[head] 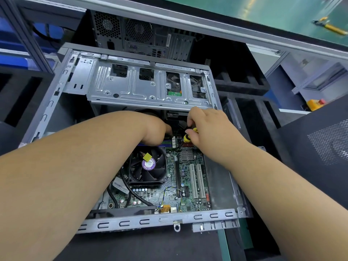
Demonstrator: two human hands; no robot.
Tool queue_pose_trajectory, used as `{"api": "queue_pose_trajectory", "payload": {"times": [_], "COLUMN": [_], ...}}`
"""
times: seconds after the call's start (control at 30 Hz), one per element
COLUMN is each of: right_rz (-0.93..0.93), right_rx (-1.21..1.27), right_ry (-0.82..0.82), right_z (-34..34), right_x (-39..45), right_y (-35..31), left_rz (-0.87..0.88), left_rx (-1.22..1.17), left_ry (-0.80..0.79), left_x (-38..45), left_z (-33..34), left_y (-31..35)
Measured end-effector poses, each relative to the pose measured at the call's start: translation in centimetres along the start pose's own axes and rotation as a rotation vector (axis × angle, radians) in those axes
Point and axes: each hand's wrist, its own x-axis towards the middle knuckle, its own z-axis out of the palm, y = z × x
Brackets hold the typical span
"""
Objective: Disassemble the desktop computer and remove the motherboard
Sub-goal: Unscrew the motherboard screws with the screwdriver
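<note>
Head view puts both of your hands deep in the open computer case [56, 95], which lies on its side on the desk [150, 245] with the motherboard [188, 185] still seated flat on its floor. Your right hand [209, 127] curls its fingers [189, 131] round the yellow-and-black handle of a screwdriver [187, 137], standing nearly upright near the board's far edge; its tip is hidden, so you cannot tell from here whether it sits in a screw. Your left hand [156, 130] reaches in by the memory slots [165, 143], fingers tucked under the drive cage [148, 85] and out of sight, so whether they hold anything cannot be told.

The likeliest trouble is the blade slipping off a screw head you cannot see well and scoring the traces or the small heatsink [187, 154] just beside it. A freed screw could also drop among the components. The black cables [131, 193] beside the CPU fan [147, 165] and the thin wires at the near edge look still plugged in; lifting the board before they are freed would strain the connectors.

The motherboard's long axis runs from the near rail towards the drive cage, away from you, component side up, with the white expansion slots [196, 180] lying along that same line.
</note>
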Motion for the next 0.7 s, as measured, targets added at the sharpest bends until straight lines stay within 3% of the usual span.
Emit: {"api": "queue_pose_trajectory", "payload": {"times": [0.1,0.37,0.7], "right_rz": [0.04,0.0,-0.154], "right_rx": [0.101,-0.03,0.083], "right_ry": [0.0,0.002,-0.111], "right_z": [-0.34,-0.29,-1.11], "right_x": [0.01,0.27,0.08], "right_y": [0.01,-0.19,-0.03], "left_rz": [0.009,-0.006,-0.003], "left_rx": [0.006,-0.01,-0.023], "left_ry": [-0.003,0.005,-0.004], "left_x": [-0.01,-0.13,-0.36], "left_z": [-0.09,-0.03,-0.2], "left_y": [0.05,0.19,0.19]}}
